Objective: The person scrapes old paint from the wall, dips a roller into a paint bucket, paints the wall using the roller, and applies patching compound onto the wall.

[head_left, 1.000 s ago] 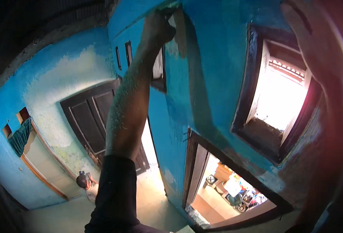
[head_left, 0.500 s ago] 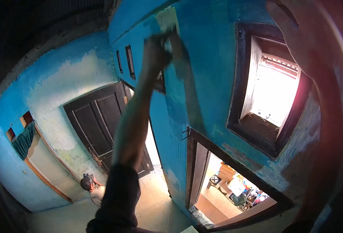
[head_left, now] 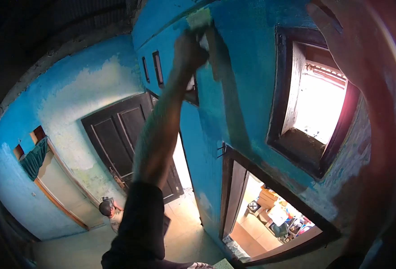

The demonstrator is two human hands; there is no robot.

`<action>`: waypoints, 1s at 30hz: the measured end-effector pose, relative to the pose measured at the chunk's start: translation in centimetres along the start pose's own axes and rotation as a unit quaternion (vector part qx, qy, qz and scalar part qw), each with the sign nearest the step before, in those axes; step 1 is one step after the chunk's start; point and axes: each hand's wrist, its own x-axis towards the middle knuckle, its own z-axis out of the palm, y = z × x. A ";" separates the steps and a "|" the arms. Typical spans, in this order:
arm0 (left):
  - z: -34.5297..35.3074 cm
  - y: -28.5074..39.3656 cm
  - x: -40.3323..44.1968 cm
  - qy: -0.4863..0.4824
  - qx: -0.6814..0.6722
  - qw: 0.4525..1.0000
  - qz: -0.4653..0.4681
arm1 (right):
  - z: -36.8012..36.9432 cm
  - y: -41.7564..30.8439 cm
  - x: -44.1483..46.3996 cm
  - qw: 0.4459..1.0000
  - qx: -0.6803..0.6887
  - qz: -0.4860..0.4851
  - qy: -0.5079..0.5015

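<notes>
My left hand [head_left: 191, 53] is raised at the end of an outstretched arm against the blue wall [head_left: 251, 67]. Its fingers are closed around something dark that I cannot make out. Just above the fingers, a pale bare patch [head_left: 199, 18] shows where the blue paint is gone. The arm's shadow falls on the wall to its right. Close to the camera at the upper right, my right hand [head_left: 334, 42] is dim and partly out of frame. Its visible fingers look stretched out, beside the dark-framed window opening [head_left: 273, 107]; whether it touches anything is unclear.
Below stands a dark panelled door [head_left: 117, 130], ajar. A person [head_left: 112, 213] is on the tiled floor far below, at lower left. Through a dark-framed opening [head_left: 225, 193], boxes [head_left: 267, 197] and clutter show. A green curtain [head_left: 35, 159] hangs at a left doorway.
My left hand has moved slightly up along the wall, nearer the pale patch. The whole view has shifted a little, with the scenery further right. My right hand stays nearly where it was.
</notes>
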 end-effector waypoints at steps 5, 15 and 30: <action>1.6 -1.5 -2.7 0.074 0.009 0.992 0.105 | -0.3 0.9 0.5 0.998 -0.043 -0.034 0.010; 0.5 -1.0 2.6 0.062 -0.090 0.994 0.018 | -0.8 1.1 0.6 0.997 -0.001 -0.072 0.039; 2.0 0.9 -8.0 0.072 -0.079 0.994 0.010 | -0.5 2.6 1.3 0.989 -0.091 -0.118 -0.015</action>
